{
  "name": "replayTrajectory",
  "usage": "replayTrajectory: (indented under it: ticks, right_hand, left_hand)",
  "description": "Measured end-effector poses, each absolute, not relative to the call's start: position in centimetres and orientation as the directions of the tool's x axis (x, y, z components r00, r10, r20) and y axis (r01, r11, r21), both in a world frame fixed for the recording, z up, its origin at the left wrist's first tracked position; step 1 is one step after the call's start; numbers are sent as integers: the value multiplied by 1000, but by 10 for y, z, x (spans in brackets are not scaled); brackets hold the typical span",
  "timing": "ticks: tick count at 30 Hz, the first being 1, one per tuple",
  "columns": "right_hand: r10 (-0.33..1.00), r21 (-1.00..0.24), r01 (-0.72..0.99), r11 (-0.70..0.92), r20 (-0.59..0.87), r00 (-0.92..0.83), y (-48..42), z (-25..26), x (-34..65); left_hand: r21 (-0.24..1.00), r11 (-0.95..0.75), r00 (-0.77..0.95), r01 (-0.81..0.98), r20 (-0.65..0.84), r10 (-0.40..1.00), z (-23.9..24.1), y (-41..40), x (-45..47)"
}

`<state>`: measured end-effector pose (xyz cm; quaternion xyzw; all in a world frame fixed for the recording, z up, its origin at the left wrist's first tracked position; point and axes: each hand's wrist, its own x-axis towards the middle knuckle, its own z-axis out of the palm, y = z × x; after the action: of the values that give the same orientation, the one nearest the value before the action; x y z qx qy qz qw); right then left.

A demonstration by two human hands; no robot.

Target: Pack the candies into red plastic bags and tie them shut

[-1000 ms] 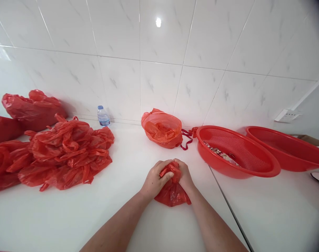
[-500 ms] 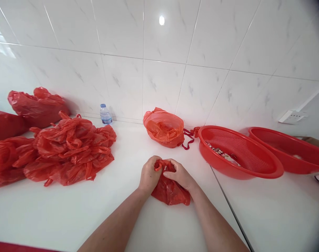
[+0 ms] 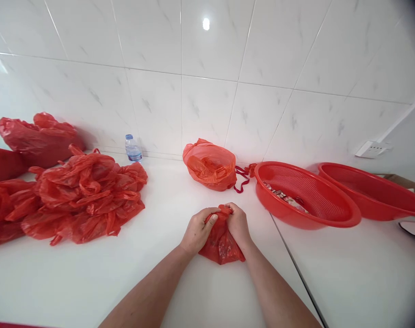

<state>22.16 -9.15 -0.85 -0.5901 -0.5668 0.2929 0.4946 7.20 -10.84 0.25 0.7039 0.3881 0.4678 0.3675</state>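
Head view: left hand (image 3: 195,231) and right hand (image 3: 238,224) grip the top of a small red bag (image 3: 221,246) on the white table (image 3: 74,282); the left thumb (image 3: 212,220) now shows in front, the right thumb no longer does. Beyond, the perforated basket (image 3: 289,217) and open bag (image 3: 224,159) stay put.

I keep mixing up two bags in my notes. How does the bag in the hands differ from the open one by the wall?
The held bag is gathered at its top between the left hand and the right hand, while the open bag gapes wide with no hand on it. The held bag looks deeper red; the open bag looks paler and more orange. Both are thin, creased plastic.
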Motion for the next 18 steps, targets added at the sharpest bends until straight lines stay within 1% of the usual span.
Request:
replayTrajectory:
  ticks: [5,7,9,12,15,18]
  right_hand:
    - [954,-899,404,167,252,165,-92,-9,222]
    - [948,-892,418,172,265,175,-93,-9,223]
    - [940,-887,428,174,279,196,-94,-8,223]
    - [925,-887,428,174,296,237,-95,-5,224]
    - [909,-888,429,168,308,282,-96,-3,224]
    - [919,-904,388,180,294,261,-96,-2,224]
  left_hand:
    - [902,-346,226,260,292,929,2,-106,70]
    - [919,-304,213,252,254,944,5,-107,70]
    - [941,-294,265,170,244,933,8,-107,69]
    - [973,-230,433,15,201,879,11,-109,69]
    - [993,-121,536,-6,105,838,9,-110,69]
    - [996,-94,544,-7,82,835,6,-110,70]
